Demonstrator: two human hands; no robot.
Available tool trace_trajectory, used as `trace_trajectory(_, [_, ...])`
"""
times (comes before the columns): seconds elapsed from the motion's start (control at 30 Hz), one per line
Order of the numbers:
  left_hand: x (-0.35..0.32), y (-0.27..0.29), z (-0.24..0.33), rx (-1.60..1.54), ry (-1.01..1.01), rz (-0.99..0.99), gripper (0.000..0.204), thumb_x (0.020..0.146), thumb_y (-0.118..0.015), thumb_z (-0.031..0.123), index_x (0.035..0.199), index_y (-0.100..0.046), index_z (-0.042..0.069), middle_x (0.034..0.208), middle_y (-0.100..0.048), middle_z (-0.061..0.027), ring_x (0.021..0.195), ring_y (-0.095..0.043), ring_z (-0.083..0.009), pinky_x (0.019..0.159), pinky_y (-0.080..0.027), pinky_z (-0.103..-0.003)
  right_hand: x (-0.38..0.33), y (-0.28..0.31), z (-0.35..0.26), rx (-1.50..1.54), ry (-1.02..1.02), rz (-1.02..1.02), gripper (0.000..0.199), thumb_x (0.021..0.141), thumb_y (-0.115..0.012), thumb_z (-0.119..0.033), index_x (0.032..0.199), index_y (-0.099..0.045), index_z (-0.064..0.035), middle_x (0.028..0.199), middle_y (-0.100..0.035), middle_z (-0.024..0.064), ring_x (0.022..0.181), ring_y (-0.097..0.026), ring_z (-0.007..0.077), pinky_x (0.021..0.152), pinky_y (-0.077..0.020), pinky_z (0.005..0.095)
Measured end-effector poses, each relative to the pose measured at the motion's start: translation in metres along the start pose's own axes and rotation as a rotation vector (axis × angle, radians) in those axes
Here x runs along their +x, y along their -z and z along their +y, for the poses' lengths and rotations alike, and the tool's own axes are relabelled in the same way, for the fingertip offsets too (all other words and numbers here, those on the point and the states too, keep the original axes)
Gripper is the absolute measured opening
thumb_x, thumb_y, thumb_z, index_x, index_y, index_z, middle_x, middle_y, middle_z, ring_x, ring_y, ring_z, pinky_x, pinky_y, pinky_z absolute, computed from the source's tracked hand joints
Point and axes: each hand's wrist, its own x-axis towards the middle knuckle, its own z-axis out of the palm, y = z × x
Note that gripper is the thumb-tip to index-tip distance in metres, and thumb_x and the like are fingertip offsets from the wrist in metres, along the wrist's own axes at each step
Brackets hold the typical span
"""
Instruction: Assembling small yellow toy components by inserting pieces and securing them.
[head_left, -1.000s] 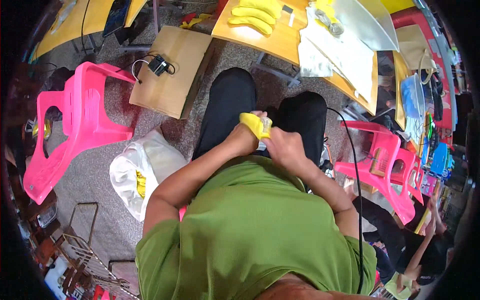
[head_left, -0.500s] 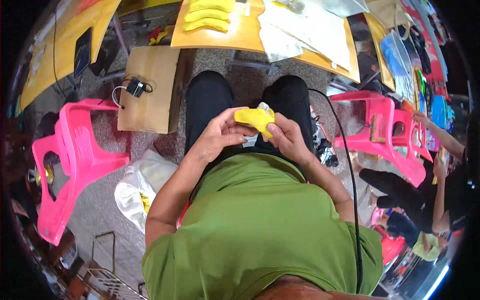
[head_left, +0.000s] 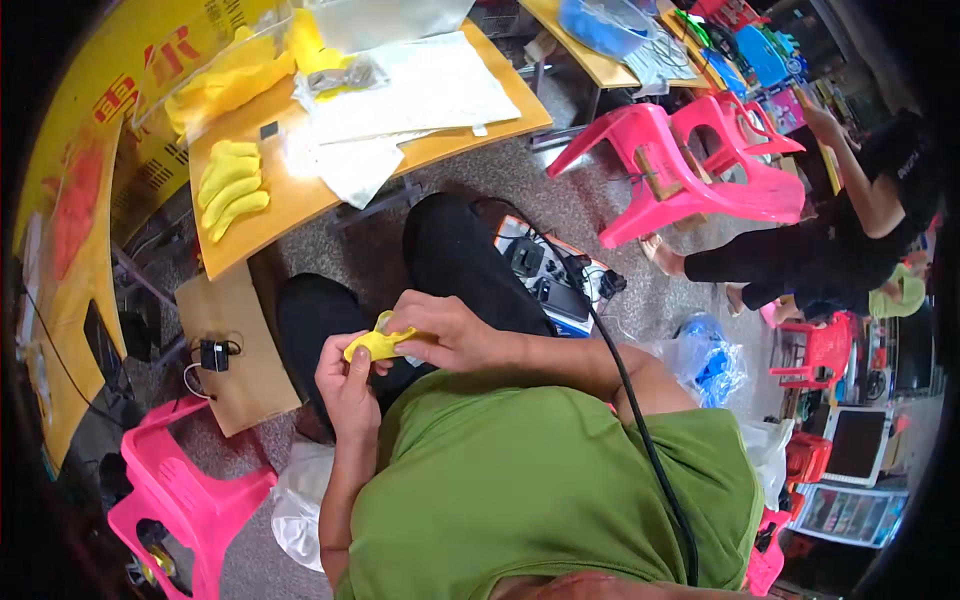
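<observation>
Yellow, soft and light, the small rubbery piece (head_left: 378,345) sits over my lap, pinched at its three o'clock end by my right hand (head_left: 445,335) while my left hand (head_left: 345,385) cups its nine o'clock end.

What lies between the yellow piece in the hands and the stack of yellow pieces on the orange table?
In the head view, between the yellow piece and the stack of yellow pieces lie the person's black-trousered knee, a strip of grey floor and the orange table edge.
</observation>
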Motion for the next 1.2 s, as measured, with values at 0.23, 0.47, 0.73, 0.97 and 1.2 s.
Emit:
trace_trajectory(0.23, [0.004, -0.009, 0.003, 0.069, -0.095, -0.028, 0.019, 0.088, -0.059, 0.014, 0.099, -0.052, 0.001, 0.083, -0.057, -0.0049, 0.071, -0.056, -0.0104, 0.066, -0.047, -0.023, 0.0, 0.002, 0.008, -0.147, 0.104, -0.018, 0.017, 0.078, -0.066, -0.008, 0.089, -0.055, -0.0025, 0.078, -0.051, 0.0097, 0.066, -0.056, 0.0244, 0.053, -0.0429, 0.0326])
trace_trajectory(0.47, [0.005, -0.016, 0.02, 0.19, -0.051, -0.105, 0.025, 0.081, -0.066, 0.008, 0.101, -0.055, -0.002, 0.088, -0.057, -0.004, 0.07, -0.057, -0.0093, 0.061, -0.048, -0.019, 0.006, 0.004, -0.006, -0.102, 0.14, 0.109, 0.019, 0.079, -0.066, -0.013, 0.092, -0.056, -0.0044, 0.081, -0.053, 0.0093, 0.06, -0.056, 0.0251, 0.051, -0.0448, 0.0318])
trace_trajectory(0.73, [0.005, -0.032, 0.023, 0.186, -0.045, -0.036, 0.019, 0.081, -0.066, 0.006, 0.096, -0.058, -0.003, 0.089, -0.057, -0.0056, 0.071, -0.056, -0.0092, 0.061, -0.046, -0.019, 0.01, 0.014, 0.002, -0.171, 0.155, -0.042, 0.015, 0.08, -0.064, -0.011, 0.087, -0.053, -0.0027, 0.082, -0.051, 0.0086, 0.06, -0.056, 0.0247, 0.05, -0.0443, 0.0324])
trace_trajectory(0.97, [0.017, -0.026, 0.02, 0.191, -0.227, -0.125, 0.01, 0.08, -0.063, 0.004, 0.088, -0.06, -0.001, 0.09, -0.057, -0.0067, 0.08, -0.053, -0.012, 0.071, -0.043, -0.024, 0.017, 0.014, -0.004, -0.139, 0.288, 0.139, 0.014, 0.077, -0.065, -0.008, 0.076, -0.052, -0.0021, 0.077, -0.05, 0.0084, 0.057, -0.054, 0.0245, 0.047, -0.0419, 0.0323])
trace_trajectory(1.2, [0.02, -0.044, 0.04, 0.189, 0.048, -0.089, 0.018, 0.086, -0.06, 0.009, 0.1, -0.06, -0.002, 0.092, -0.057, -0.0072, 0.077, -0.053, -0.0094, 0.066, -0.043, -0.019, 0.02, 0.025, -0.001, -0.18, 0.322, 0.218, 0.012, 0.074, -0.067, -0.005, 0.078, -0.056, -0.0022, 0.072, -0.053, 0.0085, 0.054, -0.053, 0.0233, 0.045, -0.0413, 0.0309])
